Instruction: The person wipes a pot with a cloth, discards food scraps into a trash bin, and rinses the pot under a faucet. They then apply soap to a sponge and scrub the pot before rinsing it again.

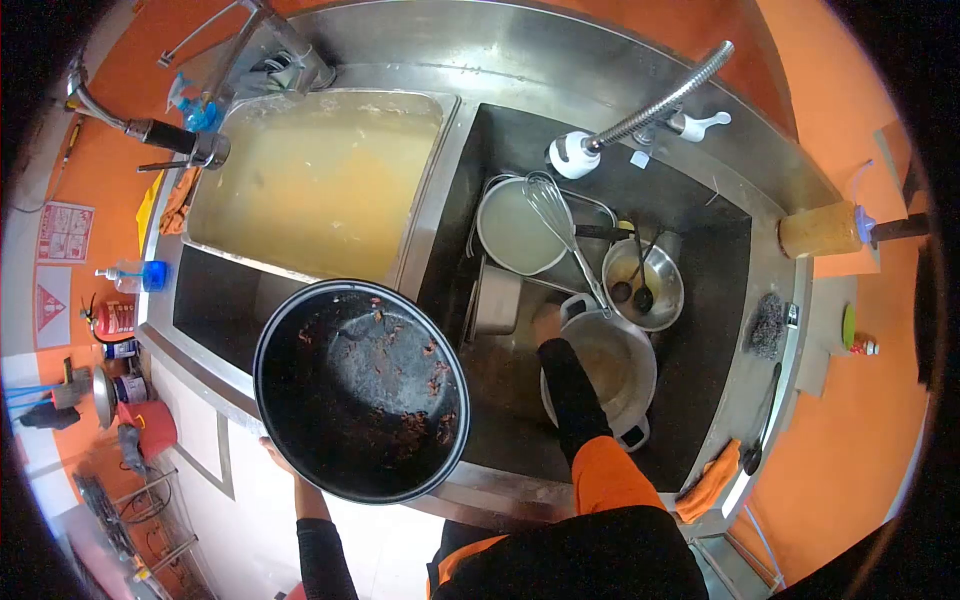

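Observation:
My left hand [280,458] grips the lower left rim of a large black pot [375,345]. Reddish-brown food scraps cling to its inside. The pot is tilted so its opening faces me, over the front edge of the sink. My right hand [546,323] reaches down into the right basin [500,390], beside a pale metal pot [610,370] and a rectangular steel pan [497,300]. Its fingers are too small and blurred to make out. A whisk [555,215] leans across a round container of cloudy liquid [520,225] and the pale pot.
Murky water fills a large steel pan [440,110] in the left basin. A steel bowl [665,285] holds dark ladles. Above hangs a spray faucet [575,157]. On the right ledge are a steel scourer [767,327] and an orange cloth [712,482]. A blue spray bottle [200,115] stands behind.

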Demonstrator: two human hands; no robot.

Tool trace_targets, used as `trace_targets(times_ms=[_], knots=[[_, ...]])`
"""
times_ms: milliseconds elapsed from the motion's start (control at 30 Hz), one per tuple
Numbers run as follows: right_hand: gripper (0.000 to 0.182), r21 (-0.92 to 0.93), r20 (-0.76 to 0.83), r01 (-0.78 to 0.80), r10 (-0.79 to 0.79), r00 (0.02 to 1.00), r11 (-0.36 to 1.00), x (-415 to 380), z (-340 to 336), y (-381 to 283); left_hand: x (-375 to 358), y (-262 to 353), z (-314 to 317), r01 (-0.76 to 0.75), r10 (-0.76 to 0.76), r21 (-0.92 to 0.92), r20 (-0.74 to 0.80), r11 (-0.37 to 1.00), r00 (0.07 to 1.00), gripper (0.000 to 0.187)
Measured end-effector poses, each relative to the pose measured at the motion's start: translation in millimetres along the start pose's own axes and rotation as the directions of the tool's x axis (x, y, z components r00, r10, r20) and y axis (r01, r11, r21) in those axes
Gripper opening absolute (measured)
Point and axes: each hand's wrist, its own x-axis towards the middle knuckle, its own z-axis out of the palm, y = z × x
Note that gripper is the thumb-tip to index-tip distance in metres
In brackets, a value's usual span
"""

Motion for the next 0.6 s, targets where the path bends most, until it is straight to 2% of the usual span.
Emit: trace_targets(times_ms=[33,67,100,133,200,233,300,333,367,400,467,533,600], knots=[[0.019,-0.002,0.002,0.003,-0.003,1.000,1.000,-0.4,-32.8,-0.5,5.3,-3.3,-4.4,0.002,-0.002,0.001,-0.003,1.000,1.000,0.056],[0.021,-0.134,0.187,0.079,-0.053,0.981,0.988,0.4,-57.5,-0.4,16.7,-9.2,-11.2,0.026,-0.026,-0.017,0.034,1.000,0.999,0.057],[0.029,-0.247,0.370,0.174,-0.074,0.926,0.953,-2.0,-78.9,0.5,25.6,-14.9,-17.0,0.051,-0.049,-0.033,0.072,0.998,0.996,0.058],[0.029,-0.249,0.370,0.175,-0.073,0.926,0.953,-6.8,-102.6,1.9,29.8,-18.9,-19.7,0.053,-0.051,-0.034,0.072,0.998,0.996,0.058],[0.030,-0.246,0.453,0.166,-0.038,0.891,0.955,-14.9,-132.6,4.5,36.5,-26.7,-25.3,-0.056,0.055,0.073,0.017,0.996,0.998,0.058],[0.030,-0.248,0.453,0.167,-0.039,0.890,0.954,-13.6,-120.1,4.5,43.5,-32.7,-31.0,-0.054,0.053,0.072,0.015,0.996,0.998,0.058],[0.032,-0.319,0.492,0.337,-0.149,0.858,0.886,-9.0,-77.6,6.3,55.8,-42.2,-41.1,-0.110,0.099,0.097,0.114,0.989,0.989,0.056],[0.032,-0.319,0.492,0.336,-0.148,0.858,0.886,-12.4,-74.8,9.2,52.0,-39.1,-37.2,-0.110,0.098,0.097,0.115,0.989,0.988,0.056],[0.025,-0.407,0.306,0.322,-0.205,0.930,0.855,-17.2,-72.2,11.4,44.8,-32.6,-30.3,-0.072,0.069,0.034,0.091,0.997,0.993,0.056],[0.021,-0.489,0.110,0.288,-0.270,0.957,0.824,-20.1,-60.4,14.4,40.4,-29.4,-27.1,-0.035,0.037,-0.030,0.068,0.999,0.997,0.055],[0.021,-0.528,0.119,0.256,-0.227,0.967,0.810,-9.8,-15.4,11.3,49.8,-36.0,-32.8,-0.039,0.040,-0.008,0.077,0.999,0.996,0.055],[0.020,-0.567,0.125,0.222,-0.183,0.975,0.794,-11.6,-24.3,11.3,46.2,-32.9,-31.3,-0.045,0.044,0.013,0.086,0.999,0.995,0.055],[0.019,-0.519,0.101,0.246,-0.228,0.969,0.818,-27.3,-107.5,12.0,26.7,-16.0,-19.1,0.008,-0.009,0.019,0.050,1.000,0.999,0.053]])
